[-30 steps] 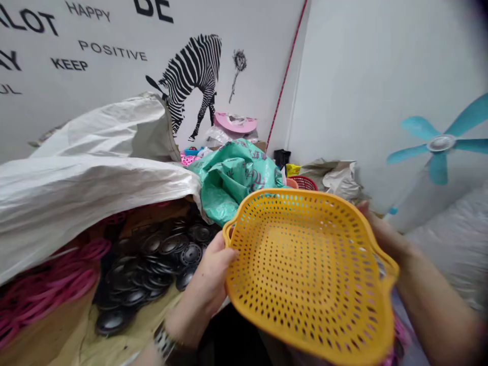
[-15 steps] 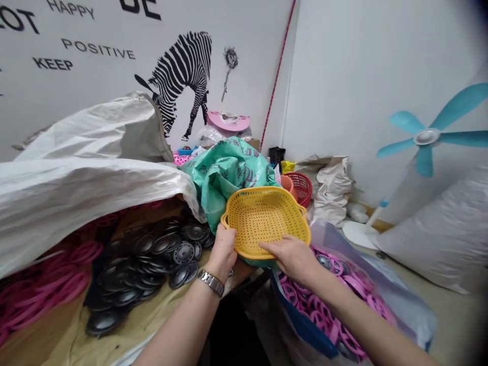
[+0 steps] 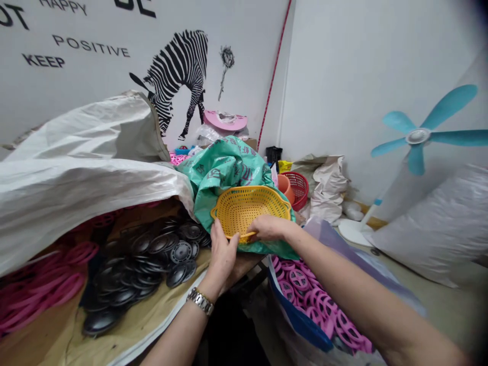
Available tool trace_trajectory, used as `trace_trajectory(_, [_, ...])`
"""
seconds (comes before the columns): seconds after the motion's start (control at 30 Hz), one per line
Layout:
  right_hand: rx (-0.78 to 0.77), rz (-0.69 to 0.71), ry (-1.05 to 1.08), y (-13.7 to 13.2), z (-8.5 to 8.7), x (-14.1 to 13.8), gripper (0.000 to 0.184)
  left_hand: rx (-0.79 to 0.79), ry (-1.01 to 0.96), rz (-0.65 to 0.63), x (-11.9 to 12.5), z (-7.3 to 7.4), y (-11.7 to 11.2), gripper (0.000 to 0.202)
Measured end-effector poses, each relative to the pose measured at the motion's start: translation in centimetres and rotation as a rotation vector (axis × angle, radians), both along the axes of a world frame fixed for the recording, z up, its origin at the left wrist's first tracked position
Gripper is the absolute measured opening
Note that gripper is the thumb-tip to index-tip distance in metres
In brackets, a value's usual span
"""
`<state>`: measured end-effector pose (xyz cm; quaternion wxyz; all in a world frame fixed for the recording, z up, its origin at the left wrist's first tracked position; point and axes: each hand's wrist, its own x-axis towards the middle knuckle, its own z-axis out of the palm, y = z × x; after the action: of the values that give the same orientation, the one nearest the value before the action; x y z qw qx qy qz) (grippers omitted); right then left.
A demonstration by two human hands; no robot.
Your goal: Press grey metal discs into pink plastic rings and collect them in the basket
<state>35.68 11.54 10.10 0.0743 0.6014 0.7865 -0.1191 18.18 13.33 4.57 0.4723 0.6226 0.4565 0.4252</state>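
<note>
A yellow perforated plastic basket (image 3: 253,203) rests on a green printed sack (image 3: 229,162), tilted slightly toward me. My left hand (image 3: 223,251), with a metal watch on its wrist, holds the basket at its near left corner, fingers against the outside and thumb by the rim. My right hand (image 3: 269,227) is closed over the near rim, its fingertips partly hidden at the basket's edge. No parts show inside the basket. To the left of my left hand lies a heap of dark round discs (image 3: 129,269) on tan sheeting.
Pink plastic rings (image 3: 57,284) lie at the left under a white sack (image 3: 91,188). Below my right forearm stands a lined bag of pink spoked wheels (image 3: 301,284). Farther back are a red basket (image 3: 299,188), a blue-bladed fan (image 3: 417,136) and a stuffed white bag (image 3: 427,229).
The basket has moved left and tipped flatter onto the green sack. My right hand has moved left from inside the basket to its near rim. The left hand has shifted lower along the corner.
</note>
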Motion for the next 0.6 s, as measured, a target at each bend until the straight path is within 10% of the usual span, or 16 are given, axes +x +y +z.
trace_trajectory(0.33, [0.096,-0.047,0.055,-5.5,-1.4,-1.2,0.039,0.227,0.395,-0.205,-4.5,-0.2,-2.9,0.058])
trace_trajectory(0.6, [0.361,-0.06,0.18,-8.8,-1.5,-0.7,0.059,0.74,0.645,0.051,-19.3,-0.4,-5.4,0.05])
